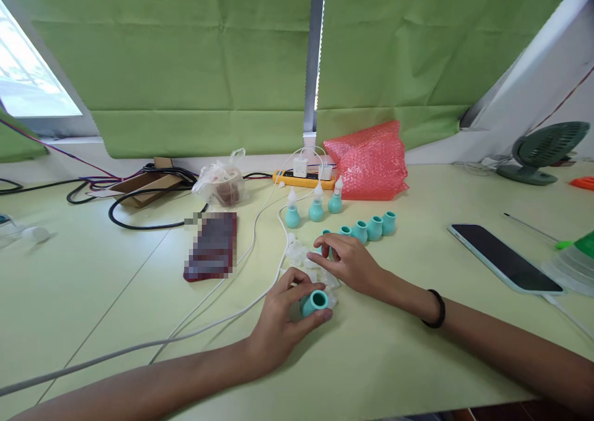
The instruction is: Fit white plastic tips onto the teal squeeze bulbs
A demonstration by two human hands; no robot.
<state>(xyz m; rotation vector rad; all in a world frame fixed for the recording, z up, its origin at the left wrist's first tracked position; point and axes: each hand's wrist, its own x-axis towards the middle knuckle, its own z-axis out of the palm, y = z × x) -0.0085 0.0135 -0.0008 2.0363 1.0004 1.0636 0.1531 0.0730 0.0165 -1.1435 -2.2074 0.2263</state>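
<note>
My left hand [290, 322] is closed around a teal rubber bulb [308, 304], its round opening tilted up toward me. Just beyond it, my right hand [346, 260] reaches over a small pile of clear plastic nozzle parts [297, 254], thumb and forefinger apart with a small gap between them. Nothing shows in that gap. A row of several teal bulbs [375, 228] stands mouth-up behind my right hand, which partly hides the nearest ones. Farther back stand three bulbs fitted with clear nozzles, among them a nasal aspirator [316, 209].
White cables [241, 312] cross the table left of my hands. A dark red phone [211, 247] lies to the left, another phone [505, 257] to the right. Behind are an orange power strip [304, 181], a pink bubble-wrap bag [371, 164] and a fan [533, 155].
</note>
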